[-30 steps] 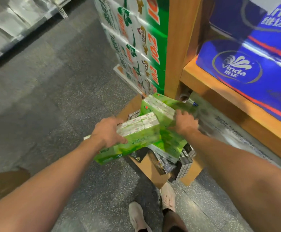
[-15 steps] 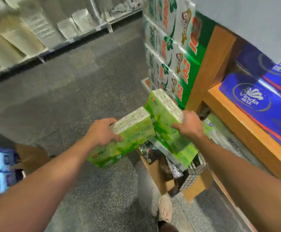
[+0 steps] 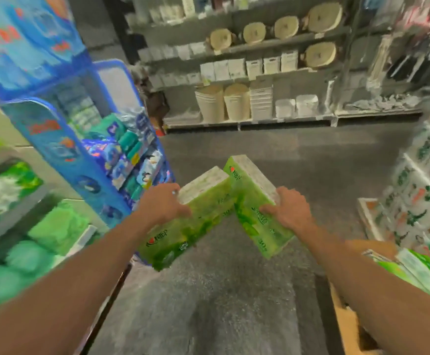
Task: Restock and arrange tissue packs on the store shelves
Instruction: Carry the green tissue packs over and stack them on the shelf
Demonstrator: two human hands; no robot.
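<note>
— Two green plastic-wrapped tissue packs, one gripped under the left hand, the other under the right hand, corners touching between the fingers.

— Best kept level, apart. Left of the fingers: green-stocked shelf, blue display stand jutting close. Right: cardboard box.

Dim, motion-blurred; wide-angle distortion at edges

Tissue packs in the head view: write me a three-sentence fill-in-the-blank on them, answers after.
1. Each hand grips one tissue pack whose wrapper is mainly ____.
2. The left hand grips the left pack; the right hand grips the ____ pack.
3. Beneath both packs lies the grey ____.

Answers: green; right; floor
</note>
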